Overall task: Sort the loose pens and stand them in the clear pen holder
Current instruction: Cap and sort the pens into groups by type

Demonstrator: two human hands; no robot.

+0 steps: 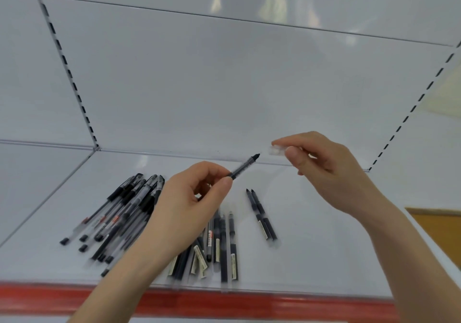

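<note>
while the left hand [189,205] pinches an uncapped pen [243,167] at centre frame, the right hand [324,170] grips its clear cap [275,151]; loose pens [129,213] crowd lower left, two pens [262,214] lie apart on the white shelf [324,248].

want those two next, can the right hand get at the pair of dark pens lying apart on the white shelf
Probably yes: the pair of dark pens lies in the open just below the right hand, nothing over it. But that hand already pinches a small clear cap, so it is not free.
</note>
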